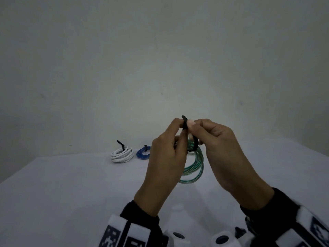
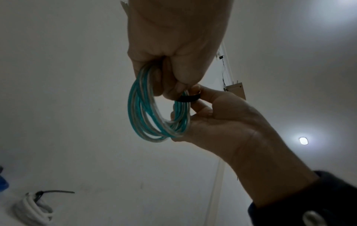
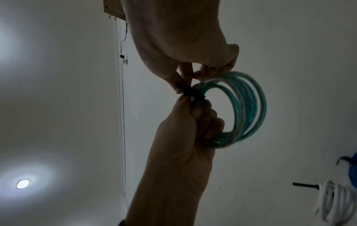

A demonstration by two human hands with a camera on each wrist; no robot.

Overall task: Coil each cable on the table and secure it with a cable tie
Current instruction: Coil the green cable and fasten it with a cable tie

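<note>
A green and white cable coil [image 1: 194,168] hangs in the air between both hands above the table. A black cable tie [image 1: 185,123] is looped round the top of the coil, its tail sticking up. My left hand [image 1: 179,127] has its fingers curled through the coil [image 3: 247,107] and its thumb against the tie [image 3: 191,91]. My right hand [image 1: 194,129] pinches the tie [image 2: 188,98] from the other side. In the left wrist view the left hand [image 2: 170,79] grips the coil [image 2: 141,107] from above, and the right hand [image 2: 201,104] comes in from the lower right.
A white coil [image 1: 122,154] with a black tie and a blue coil [image 1: 143,153] with a black tie lie side by side at the far edge of the white table [image 1: 71,193]. A plain wall rises behind them.
</note>
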